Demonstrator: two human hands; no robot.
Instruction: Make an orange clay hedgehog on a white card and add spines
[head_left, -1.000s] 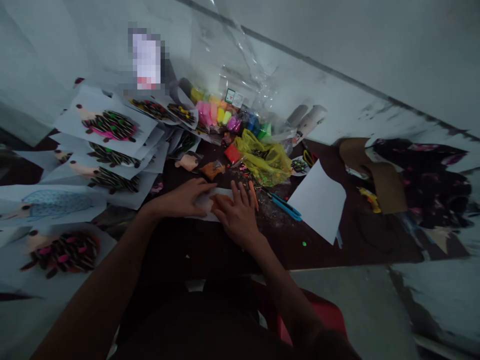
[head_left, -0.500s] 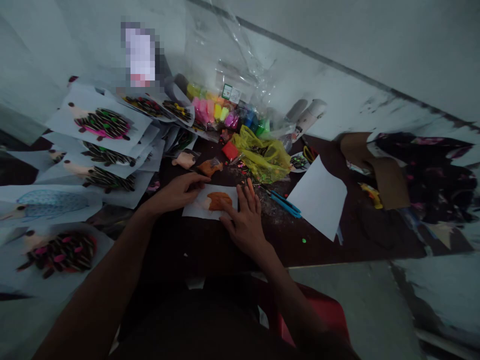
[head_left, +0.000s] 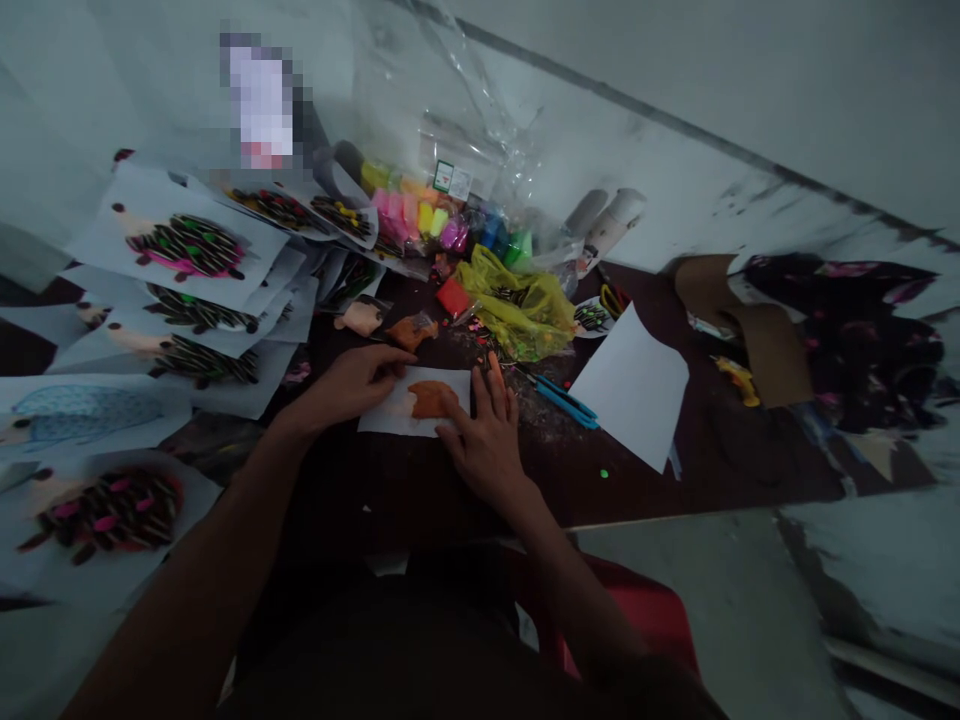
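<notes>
A small white paper [head_left: 381, 417] lies on the dark table between my hands, with a flattened orange-brown clay shape [head_left: 431, 400] and a paler patch at its left end. My right hand [head_left: 487, 430] rests on the paper's right side, fingers spread, one fingertip at the clay's right edge. At the paper's upper left corner is my left hand [head_left: 360, 382], its fingers bent together; whether they pinch anything is too dark to tell. Just above lie a bagged orange-brown lump [head_left: 412, 331] and a pale clay lump [head_left: 362, 316].
Sheets with clay hedgehogs [head_left: 184, 245] are piled at left. A yellow bag [head_left: 525, 310], red clay block [head_left: 453, 297] and bagged colored clay [head_left: 420, 215] stand behind. Right are a blue-handled tool [head_left: 566, 402], white sheet [head_left: 637, 390], brown cardboard [head_left: 772, 350] and dark patterned cloth [head_left: 870, 330].
The view has shifted slightly, so the scene sits a little further left. My right fingertip has moved toward the clay's right edge, showing more of the clay; my left hand keeps its place.
</notes>
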